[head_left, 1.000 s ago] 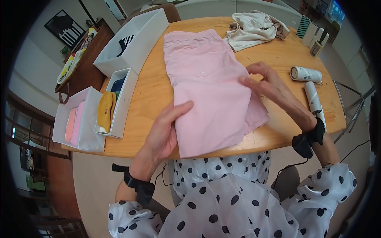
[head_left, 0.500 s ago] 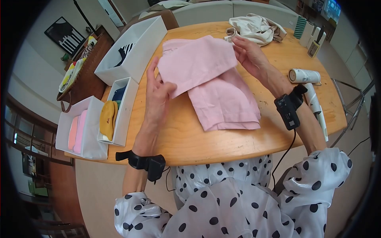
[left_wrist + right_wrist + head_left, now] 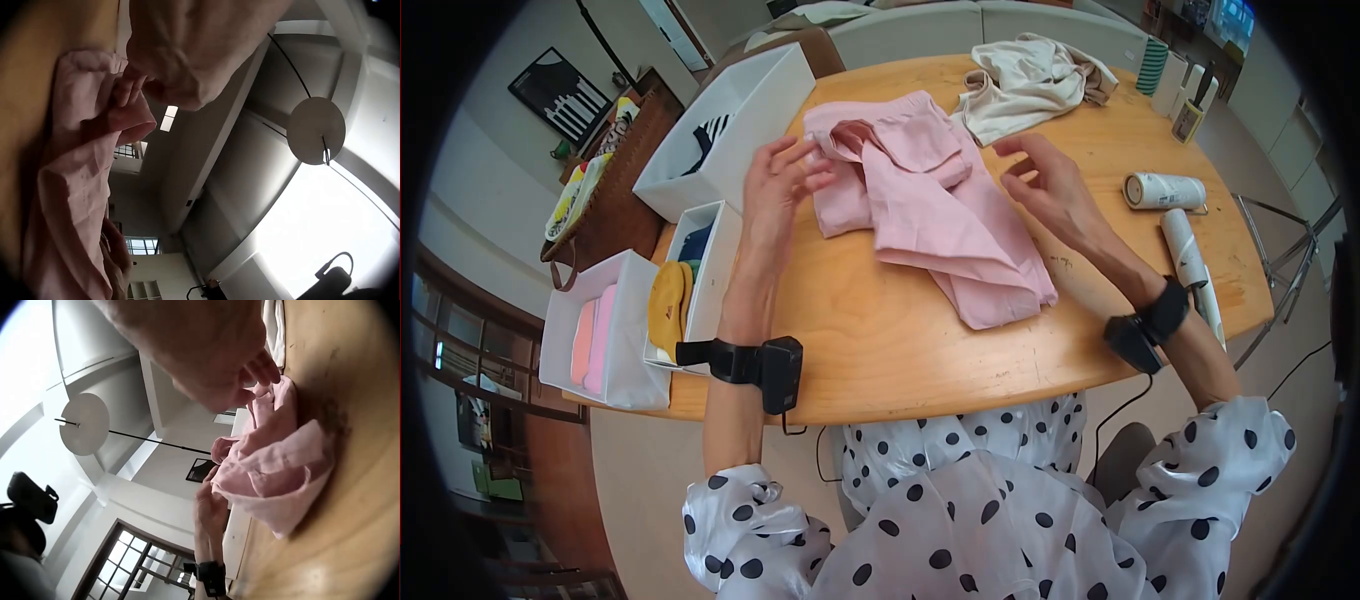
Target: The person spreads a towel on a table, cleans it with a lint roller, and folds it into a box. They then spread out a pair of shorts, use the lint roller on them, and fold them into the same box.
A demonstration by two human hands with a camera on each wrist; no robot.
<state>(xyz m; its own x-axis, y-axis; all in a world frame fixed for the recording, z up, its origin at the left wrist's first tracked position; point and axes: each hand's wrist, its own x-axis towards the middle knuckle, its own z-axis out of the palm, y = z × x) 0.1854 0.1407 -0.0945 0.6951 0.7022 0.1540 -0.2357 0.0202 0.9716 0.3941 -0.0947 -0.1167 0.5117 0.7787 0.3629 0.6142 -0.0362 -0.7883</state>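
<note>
The left hand [image 3: 778, 188] is hovering at the far left side of the pink garment [image 3: 915, 225], its fingers parted and loosely bent; whether the fingertips are touching the cloth, I cannot tell. The right hand [image 3: 1055, 190] is hanging just beside the garment's right edge, fingers loosely bent, thumb and fingers apart, gripping nothing. The garment is lying between the hands on the wooden table [image 3: 840, 350], most of its length reaching toward the person, nearer than the fingertips. Its long axis is running aslant, from the far left to the near right, with the narrower near end pointing toward the table's near right. A folded-over layer is lying across the far half, ruffled and partly raised beside the left fingers.

Farther out, a crumpled cream cloth [image 3: 1035, 85] is lying beyond the right hand, two rollers [image 3: 1168, 191] are resting to the right, and white boxes [image 3: 765, 125] are standing to the left.
</note>
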